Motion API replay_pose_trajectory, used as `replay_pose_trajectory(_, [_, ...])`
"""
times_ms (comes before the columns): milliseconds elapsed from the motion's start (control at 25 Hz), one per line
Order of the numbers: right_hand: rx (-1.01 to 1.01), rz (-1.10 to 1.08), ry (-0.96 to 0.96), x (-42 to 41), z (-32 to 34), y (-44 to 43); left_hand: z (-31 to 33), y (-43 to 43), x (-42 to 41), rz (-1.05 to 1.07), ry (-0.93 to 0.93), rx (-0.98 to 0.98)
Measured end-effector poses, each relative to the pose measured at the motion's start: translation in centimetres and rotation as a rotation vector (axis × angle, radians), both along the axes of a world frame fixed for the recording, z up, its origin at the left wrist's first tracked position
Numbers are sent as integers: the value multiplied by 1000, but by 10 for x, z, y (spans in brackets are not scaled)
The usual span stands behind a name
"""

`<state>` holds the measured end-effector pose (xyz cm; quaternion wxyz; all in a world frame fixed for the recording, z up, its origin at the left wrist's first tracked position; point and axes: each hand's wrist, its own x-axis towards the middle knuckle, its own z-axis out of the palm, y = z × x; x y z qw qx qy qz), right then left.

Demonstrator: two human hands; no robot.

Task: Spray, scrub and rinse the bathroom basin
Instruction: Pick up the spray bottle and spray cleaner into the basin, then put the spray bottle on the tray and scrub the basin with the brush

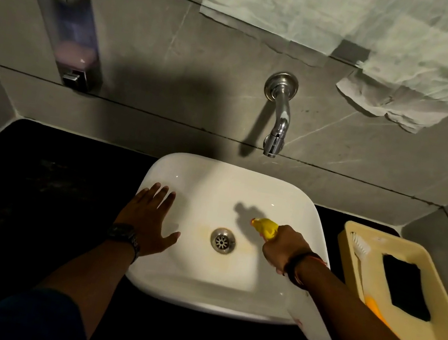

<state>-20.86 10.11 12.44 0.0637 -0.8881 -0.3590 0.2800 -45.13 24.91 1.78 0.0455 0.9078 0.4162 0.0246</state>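
Item: my right hand [282, 248], clenched on yellow-headed spray bottle [265, 227], nozzle over white basin [214, 186]. My left hand [149, 216]: flat, released, on basin's rim.

The bowl of the basin [231, 189] is left open at the back and centre, below the tap [278, 119]. Its left rim is covered by the left hand [149, 216]; the right side is blocked by the right hand [283, 248] and spray bottle [265, 227]. The desk [36, 183] lies bare on the left, while the right is occupied by a tray [426, 337].
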Motion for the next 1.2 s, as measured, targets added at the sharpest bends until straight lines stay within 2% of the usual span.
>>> replay_pose_trajectory(120, [-80, 63, 16, 4, -4, -1, -1, 1, 0, -6, 7, 4])
replay_pose_trajectory(360, [-25, 162, 102, 4, -7, 0, 0, 2, 0, -4, 42, -11])
replay_pose_trajectory(520, [175, 51, 161, 20, 5, -11, 3, 3, -4, 4, 57, -13])
replay_pose_trajectory(640, [498, -87, 150, 65, 21, -39, 13, -3, 15, 12, 31, 0])
replay_pose_trajectory(760, [917, -300, 24, 131, 32, -85, 34, -25, 90, -57, -115, -129])
replay_pose_trajectory(880, [1200, -540, -36, 200, 22, -150, 49, -80, 202, -305, -272, -170])
replay_pose_trajectory(1040, [1224, -763, -193, 264, -21, -216, 55, -158, 321, -594, -410, -149])
replay_pose_trajectory(1200, [1175, -939, -211, 321, -71, -256, 30, -210, 395, -677, -334, -173])
